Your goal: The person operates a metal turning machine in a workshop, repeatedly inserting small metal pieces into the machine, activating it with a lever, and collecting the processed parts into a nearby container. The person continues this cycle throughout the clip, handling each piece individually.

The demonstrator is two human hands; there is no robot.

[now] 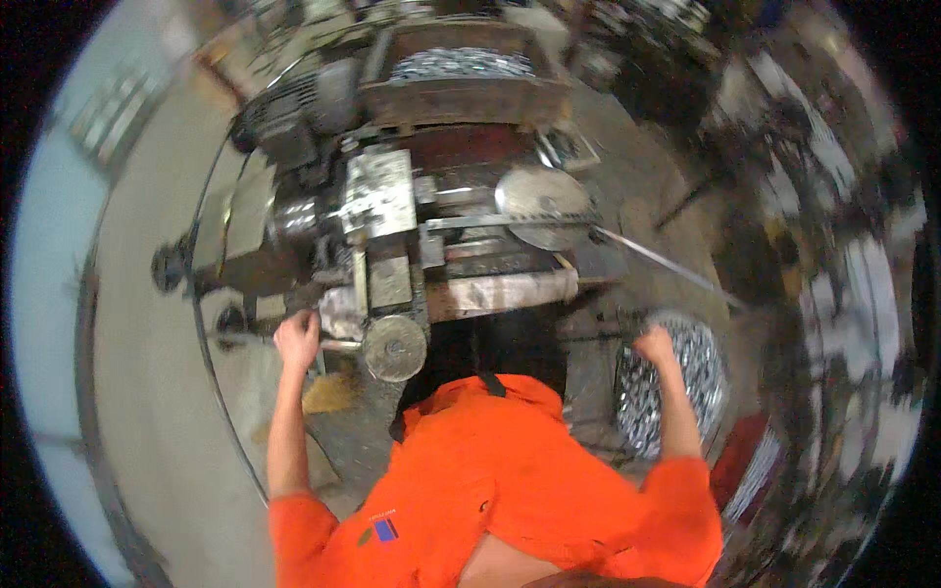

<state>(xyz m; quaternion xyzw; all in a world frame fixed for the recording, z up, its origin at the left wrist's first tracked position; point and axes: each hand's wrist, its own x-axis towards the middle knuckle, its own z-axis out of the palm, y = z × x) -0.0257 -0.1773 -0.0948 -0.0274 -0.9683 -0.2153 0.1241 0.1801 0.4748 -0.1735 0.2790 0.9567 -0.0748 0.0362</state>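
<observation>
My left hand (297,340) is closed round a metal lever (340,345) at the front left of a greasy metalworking machine (380,191). A round metal disc (394,348) sits at the lever's inner end. Over to the right, my right hand (654,344) is above a container of small shiny metal pieces (676,397). Its fingers are curled in, and whatever they hold is too small and blurred to make out. Between the hands, a stained, pale wrapped bar (505,293) runs across the machine's front. Farther back lies a larger round plate (544,204).
A wooden crate (466,101) holding many metal pieces stands behind the machine. An electric motor (294,113) is at the back left. One thin rod (676,265) slants out to the right. A dark cable (211,367) runs down the left side. Blurred clutter fills the far right.
</observation>
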